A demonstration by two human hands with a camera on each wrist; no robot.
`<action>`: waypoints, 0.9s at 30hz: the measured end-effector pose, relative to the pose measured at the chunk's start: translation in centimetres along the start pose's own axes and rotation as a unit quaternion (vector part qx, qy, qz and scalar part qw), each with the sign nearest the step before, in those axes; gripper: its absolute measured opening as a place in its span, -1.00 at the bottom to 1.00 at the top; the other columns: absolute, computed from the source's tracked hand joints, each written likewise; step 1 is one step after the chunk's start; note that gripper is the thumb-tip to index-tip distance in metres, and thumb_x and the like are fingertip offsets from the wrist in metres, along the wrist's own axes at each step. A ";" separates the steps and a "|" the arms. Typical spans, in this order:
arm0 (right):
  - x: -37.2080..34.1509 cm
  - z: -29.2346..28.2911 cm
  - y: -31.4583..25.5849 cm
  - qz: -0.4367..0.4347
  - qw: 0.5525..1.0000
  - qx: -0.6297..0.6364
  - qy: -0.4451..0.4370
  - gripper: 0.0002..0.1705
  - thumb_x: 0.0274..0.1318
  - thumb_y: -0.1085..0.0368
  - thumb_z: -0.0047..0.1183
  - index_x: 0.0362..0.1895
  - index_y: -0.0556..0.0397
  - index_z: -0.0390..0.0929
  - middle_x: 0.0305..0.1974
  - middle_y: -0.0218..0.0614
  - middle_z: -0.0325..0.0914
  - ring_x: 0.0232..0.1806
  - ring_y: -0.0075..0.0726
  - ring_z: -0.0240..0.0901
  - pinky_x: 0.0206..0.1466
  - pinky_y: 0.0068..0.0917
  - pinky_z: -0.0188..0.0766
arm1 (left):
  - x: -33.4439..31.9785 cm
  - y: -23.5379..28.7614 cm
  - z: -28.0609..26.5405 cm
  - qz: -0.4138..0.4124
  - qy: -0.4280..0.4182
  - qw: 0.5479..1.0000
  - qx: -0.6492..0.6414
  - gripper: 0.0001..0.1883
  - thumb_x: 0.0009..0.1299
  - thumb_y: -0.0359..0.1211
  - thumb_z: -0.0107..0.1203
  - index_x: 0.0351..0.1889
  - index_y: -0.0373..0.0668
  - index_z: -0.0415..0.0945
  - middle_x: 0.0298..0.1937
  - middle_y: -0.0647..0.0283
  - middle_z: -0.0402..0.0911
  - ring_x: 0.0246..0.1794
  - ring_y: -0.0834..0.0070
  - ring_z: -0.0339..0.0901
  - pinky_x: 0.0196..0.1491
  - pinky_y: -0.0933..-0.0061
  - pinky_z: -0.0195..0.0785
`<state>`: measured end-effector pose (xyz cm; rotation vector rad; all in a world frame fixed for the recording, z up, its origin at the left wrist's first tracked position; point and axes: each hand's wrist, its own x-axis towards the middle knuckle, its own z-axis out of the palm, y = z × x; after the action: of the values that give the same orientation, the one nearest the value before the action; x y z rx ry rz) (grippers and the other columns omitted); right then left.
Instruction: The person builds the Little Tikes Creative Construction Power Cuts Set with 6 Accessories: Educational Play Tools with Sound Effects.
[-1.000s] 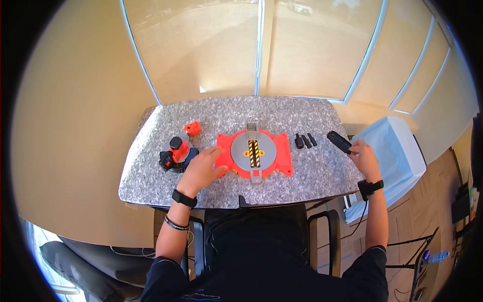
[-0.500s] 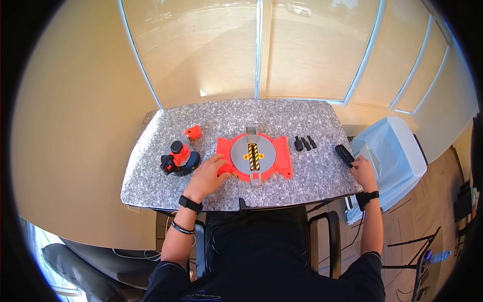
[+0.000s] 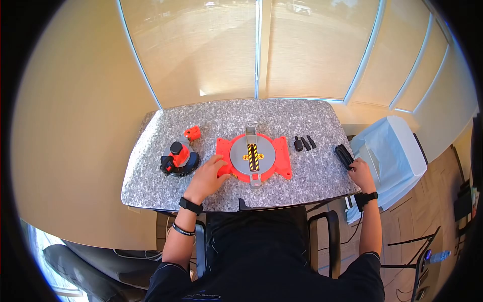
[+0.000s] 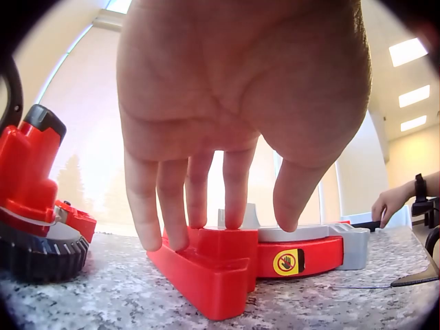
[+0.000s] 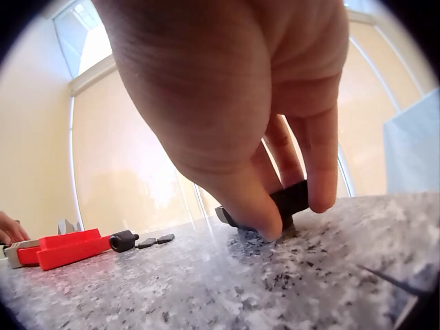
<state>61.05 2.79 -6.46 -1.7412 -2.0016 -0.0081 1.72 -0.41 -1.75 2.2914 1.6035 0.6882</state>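
One black bar (image 3: pixel 344 156) was at the right end of the surface (image 3: pixel 312 189), pinched by the right hand (image 3: pixel 361 172) between thumb and fingers at its near end. Its long axis slanted from there away from the person and to the left, so the far end pointed toward the back of the surface rather than straight at the red base (image 3: pixel 283 157). Low as the bar sat, whether its whole underside touched the surface could not be told.

The base lay well to the left of the right hand, and three small black parts (image 3: pixel 299 144) stood between it and the bar, a little farther back. The left hand (image 3: pixel 205 177) was at the base's left side, its fingers extended and loosely spread, fingertips touching the red plastic without gripping it. On the base's grey disc (image 3: pixel 238 157), the striped strip (image 3: pixel 253 157) ran near to far, at an angle to the bar. The right hand was clearly the nearer to the bar; the left was nearer to the base.
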 end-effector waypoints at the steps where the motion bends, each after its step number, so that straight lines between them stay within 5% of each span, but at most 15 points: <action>1: 0.0 -0.3 -0.5 0.005 1.000 0.000 -0.006 -0.70 -0.16 0.40 0.36 -0.24 0.25 0.77 -0.25 -0.08 0.64 -0.27 0.03 0.61 -0.13 -0.17 0.56 | 0.0 -0.1 0.1 0.006 0.003 1.000 -0.001 -0.57 0.39 -0.23 0.36 0.16 -0.19 0.62 0.35 0.05 0.55 0.29 0.01 0.55 0.28 0.10 0.48; 4: -0.1 -2.8 -3.5 0.047 0.997 -0.017 -0.052 -0.66 -0.10 0.31 0.42 -0.17 0.18 0.76 -0.10 -0.07 0.67 -0.05 0.19 0.63 0.05 -0.06 0.57 | 0.0 -0.3 0.1 0.011 0.010 1.000 -0.006 -0.58 0.38 -0.23 0.35 0.13 -0.22 0.61 0.33 0.03 0.55 0.28 -0.01 0.55 0.24 0.07 0.50; 13: 2.2 -4.7 -10.1 0.010 1.000 0.000 -0.023 -0.54 0.03 0.11 0.43 -0.02 0.09 0.72 -0.06 -0.14 0.71 -0.03 0.14 0.65 0.05 -0.10 0.57 | 0.1 -0.5 0.1 0.009 0.002 1.000 -0.003 -0.57 0.38 -0.24 0.37 0.15 -0.20 0.60 0.37 0.06 0.51 0.27 0.01 0.57 0.26 0.12 0.50; 20: 6.8 -1.5 -15.5 -0.047 0.995 0.043 -0.074 -0.51 0.04 0.11 0.43 0.03 0.05 0.71 -0.12 -0.13 0.72 -0.03 0.06 0.67 0.06 -0.13 0.57 | -0.3 -0.5 0.0 0.003 0.001 1.000 -0.015 -0.55 0.36 -0.27 0.38 0.17 -0.20 0.60 0.38 0.05 0.50 0.30 0.02 0.54 0.28 0.12 0.48; 27: 10.2 3.2 -18.0 -0.138 0.984 0.026 -0.107 -0.48 -0.01 0.24 0.42 0.11 -0.04 0.69 0.04 -0.16 0.66 0.09 0.09 0.61 0.16 -0.10 0.57 | -0.4 -1.0 -0.1 0.029 0.001 0.999 -0.022 -0.53 0.35 -0.30 0.39 0.18 -0.23 0.59 0.39 0.02 0.48 0.33 -0.01 0.51 0.31 0.13 0.46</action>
<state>42.34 9.94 -0.16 -1.4738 -2.3624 0.1433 0.79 -0.40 -2.25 2.3155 1.5123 0.7326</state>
